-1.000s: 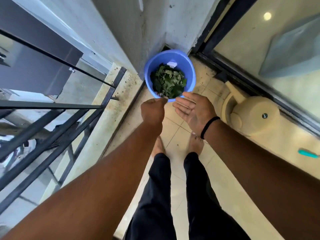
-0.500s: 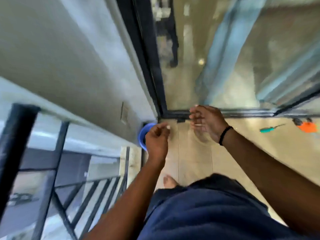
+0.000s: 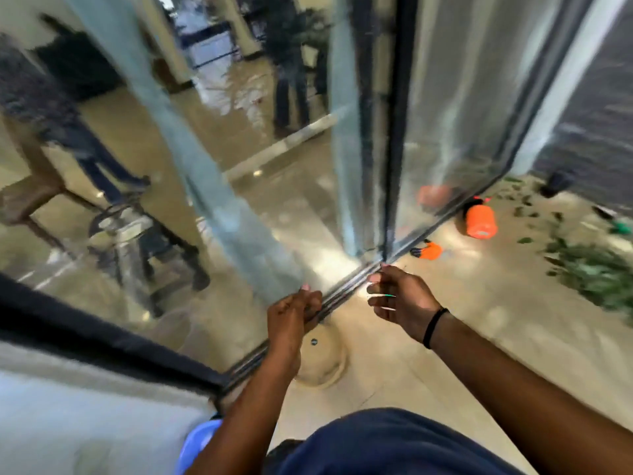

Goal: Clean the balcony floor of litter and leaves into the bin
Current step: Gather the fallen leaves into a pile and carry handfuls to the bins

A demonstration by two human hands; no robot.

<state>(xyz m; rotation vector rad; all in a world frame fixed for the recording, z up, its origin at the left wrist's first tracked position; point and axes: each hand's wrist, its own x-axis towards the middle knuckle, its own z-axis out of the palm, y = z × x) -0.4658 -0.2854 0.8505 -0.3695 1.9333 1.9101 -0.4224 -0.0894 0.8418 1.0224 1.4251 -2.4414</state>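
Along the far right floor (image 3: 462, 337): pile of green leaves (image 3: 596, 272), scattered bits beyond it. Beside the glass door (image 3: 239, 166) track: orange bottle (image 3: 479, 221), small orange-and-black item (image 3: 428, 251), round beige object (image 3: 322, 361) under the left forearm. Blue bin (image 3: 198, 440): bottom edge, near the wall, well apart from the leaves. Left hand (image 3: 291, 317): fingers loosely curled, nothing visibly held. Right hand (image 3: 400, 296): fingers relaxed, part-bent, empty; black wristband (image 3: 433, 327). View blurred.

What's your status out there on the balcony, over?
Left hand and right hand loosely curled, holding nothing visible. Blue bin low left, mostly hidden. Leaves still strewn far right. Orange bottle beside the glass door.
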